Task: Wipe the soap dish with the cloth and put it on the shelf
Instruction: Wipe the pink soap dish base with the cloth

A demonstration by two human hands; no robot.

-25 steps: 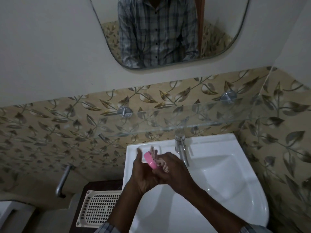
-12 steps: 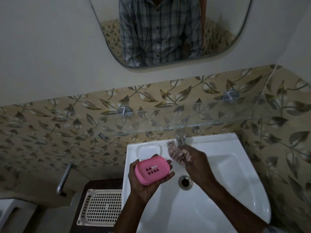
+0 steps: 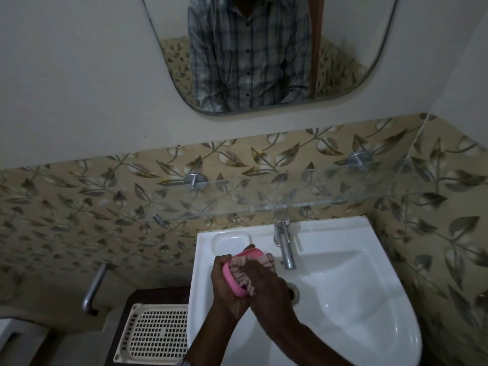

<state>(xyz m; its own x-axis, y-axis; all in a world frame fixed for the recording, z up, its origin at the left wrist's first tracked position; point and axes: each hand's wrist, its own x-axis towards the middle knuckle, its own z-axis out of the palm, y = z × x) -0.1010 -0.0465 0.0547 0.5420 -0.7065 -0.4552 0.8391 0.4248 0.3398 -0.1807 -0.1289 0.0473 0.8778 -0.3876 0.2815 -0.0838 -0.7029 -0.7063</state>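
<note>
over the sink [image 3: 343,228], left hand [image 3: 224,286] grips the soap dish [image 3: 230,280], right hand [image 3: 266,282] holds the cloth [image 3: 240,262] against it; rub firmly into corners.

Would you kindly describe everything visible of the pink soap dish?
The soap dish is pink, rounded and looks like smooth plastic. It is held tilted above the white sink, left of the tap. The left hand grips its left side, while the right hand presses a striped cloth over its face, hiding most of it.
</note>
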